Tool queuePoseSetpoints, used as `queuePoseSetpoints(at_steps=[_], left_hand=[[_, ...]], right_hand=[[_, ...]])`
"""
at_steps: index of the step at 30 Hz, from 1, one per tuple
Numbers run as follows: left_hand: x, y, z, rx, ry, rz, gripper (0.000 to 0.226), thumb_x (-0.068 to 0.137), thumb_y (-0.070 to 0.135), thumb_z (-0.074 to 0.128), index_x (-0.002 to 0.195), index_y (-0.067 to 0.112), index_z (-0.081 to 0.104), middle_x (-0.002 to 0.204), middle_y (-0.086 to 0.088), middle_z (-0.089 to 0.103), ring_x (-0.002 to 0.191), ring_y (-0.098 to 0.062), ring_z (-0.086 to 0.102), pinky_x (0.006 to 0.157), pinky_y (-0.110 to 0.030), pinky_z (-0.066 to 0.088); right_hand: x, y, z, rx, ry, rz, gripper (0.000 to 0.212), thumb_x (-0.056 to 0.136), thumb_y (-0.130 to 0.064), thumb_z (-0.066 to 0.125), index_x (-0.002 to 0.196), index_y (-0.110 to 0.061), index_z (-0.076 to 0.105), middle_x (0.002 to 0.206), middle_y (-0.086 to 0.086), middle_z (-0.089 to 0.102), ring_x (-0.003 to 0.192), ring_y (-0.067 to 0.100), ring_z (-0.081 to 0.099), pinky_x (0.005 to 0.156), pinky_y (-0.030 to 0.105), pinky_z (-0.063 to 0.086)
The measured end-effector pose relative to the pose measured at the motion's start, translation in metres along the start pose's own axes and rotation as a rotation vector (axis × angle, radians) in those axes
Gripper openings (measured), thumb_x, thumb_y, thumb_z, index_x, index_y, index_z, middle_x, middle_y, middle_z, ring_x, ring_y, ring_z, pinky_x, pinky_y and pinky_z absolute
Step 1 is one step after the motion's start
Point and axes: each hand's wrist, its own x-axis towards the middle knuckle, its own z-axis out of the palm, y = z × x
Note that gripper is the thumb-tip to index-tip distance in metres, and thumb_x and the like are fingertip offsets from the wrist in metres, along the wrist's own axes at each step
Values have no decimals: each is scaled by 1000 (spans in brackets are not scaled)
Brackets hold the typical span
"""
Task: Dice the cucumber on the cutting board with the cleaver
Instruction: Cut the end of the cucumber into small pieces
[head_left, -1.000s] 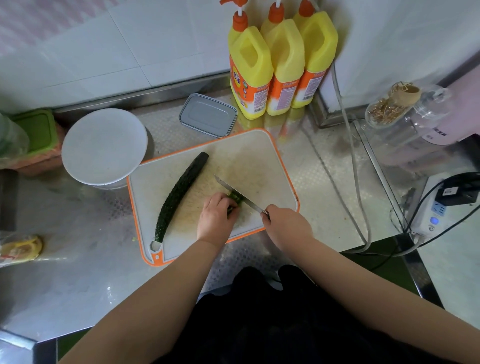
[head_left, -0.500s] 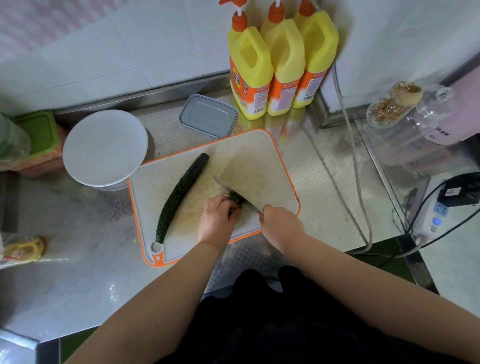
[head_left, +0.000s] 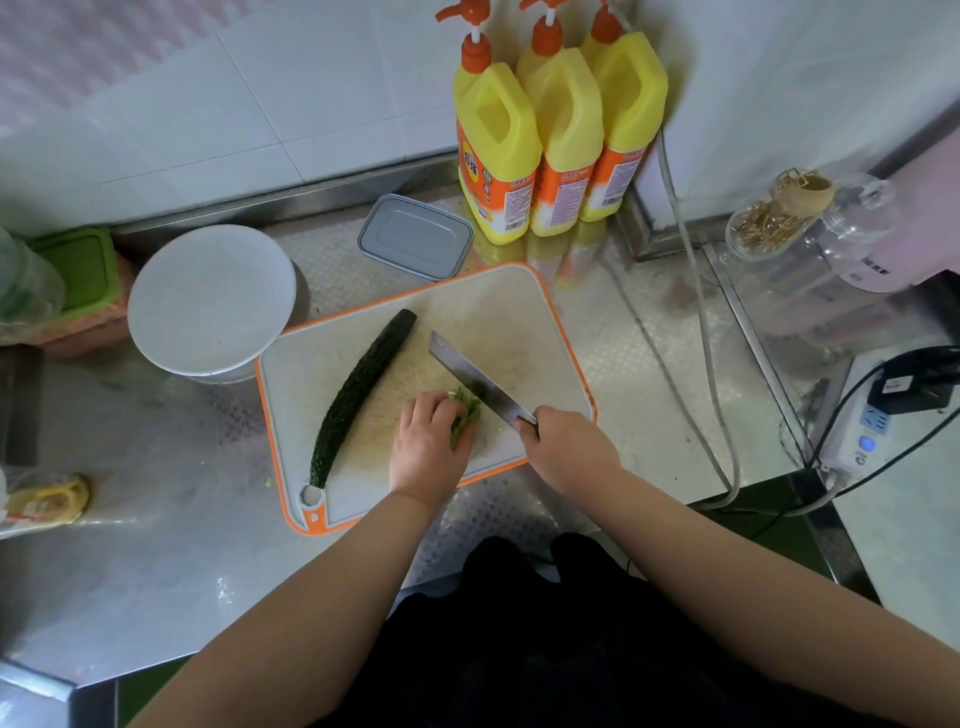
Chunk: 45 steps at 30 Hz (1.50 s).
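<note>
Cucumber strips (head_left: 465, 413) are lying bunched on the cutting board (head_left: 524, 322), tucked under the fingertips of the left hand (head_left: 427, 441), which is curling over them and pinning them down (knuckles up, only the pale-green ends poking out on the side toward the blade). The cleaver (head_left: 475, 382) is sitting just right of that bunch, touching or nearly touching it, blade running diagonally from the right hand (head_left: 569, 449) up and away toward the far left, so its edge is crossing the strips' long axis, which looks right for a dicing cut. Right hand is wrapping tight around the handle, just to the right of the left hand; both are close together at the board's near edge. The uncut cucumber half (head_left: 363, 395) is lying well left of the left hand, long axis slanting from the near-left corner up toward the board's middle, nothing touching it. Judging the next chop needs the left fingers staying clear of the blade.
</note>
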Motion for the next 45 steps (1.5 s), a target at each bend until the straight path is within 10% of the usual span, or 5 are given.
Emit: queuePoseSetpoints(at_steps=[23, 31, 45], left_hand=[[3, -2, 4, -70, -16, -69, 8, 78, 5, 76, 80, 6, 68, 85, -4, 62, 83, -25, 57, 70, -26, 41], [2, -1, 0, -30, -3, -15, 5, 81, 9, 74, 82, 9, 69, 87, -4, 62, 85, -27, 56, 66, -32, 48], [-1, -1, 2, -74, -8, -66, 12, 73, 2, 78, 82, 5, 71, 86, -5, 63, 83, -28, 59, 71, -26, 41]], right_hand=[[9, -13, 13, -96, -89, 11, 31, 101, -34, 37, 101, -8, 54, 99, 13, 63, 94, 31, 61, 70, 35, 43], [11, -3, -4, 98, -109, 62, 39, 98, -37, 42, 65, -16, 37, 80, 11, 56, 87, 33, 57, 64, 33, 35], [-8, -19, 7, -192, -54, -51, 32, 102, -34, 34, 102, -8, 54, 102, 12, 63, 94, 31, 61, 68, 34, 39]])
